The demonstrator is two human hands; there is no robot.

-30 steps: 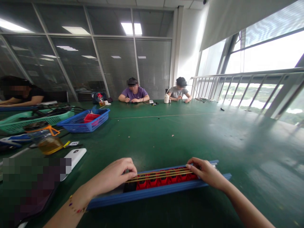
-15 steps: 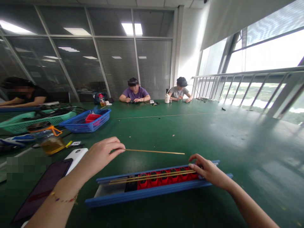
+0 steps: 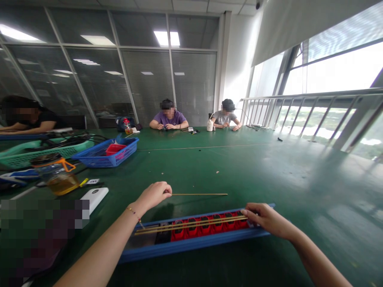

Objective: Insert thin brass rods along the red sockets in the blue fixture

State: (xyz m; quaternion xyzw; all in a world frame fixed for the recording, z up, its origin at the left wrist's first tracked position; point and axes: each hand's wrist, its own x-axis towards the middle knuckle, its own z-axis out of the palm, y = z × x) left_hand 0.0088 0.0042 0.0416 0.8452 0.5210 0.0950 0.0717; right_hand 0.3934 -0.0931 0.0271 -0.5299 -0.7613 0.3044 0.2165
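Observation:
Above the far side of a long blue-edged tray (image 3: 185,243), my left hand (image 3: 155,195) pinches one end of a thin wooden stick (image 3: 200,194), which points right, nearly level. Two more thin wooden sticks (image 3: 194,225) lie lengthwise over the tray, across a row of red pieces with black centres (image 3: 191,231). My right hand (image 3: 263,218) is at the tray's right end, thumb and fingers closed on the right ends of these two sticks. A black block (image 3: 163,238) sits left of the red row. My left wrist partly covers the tray's left end.
On the left are a blue basket (image 3: 119,157) holding a red box, a green basket (image 3: 64,149) with cables, a jar of amber liquid (image 3: 61,181) and a white device (image 3: 97,197). Two people sit at the far table edge, another at far left.
My left hand has moved right, its forearm now nearer the tray, and the held stick lies more level. My right fingers have come down onto the two sticks' ends.

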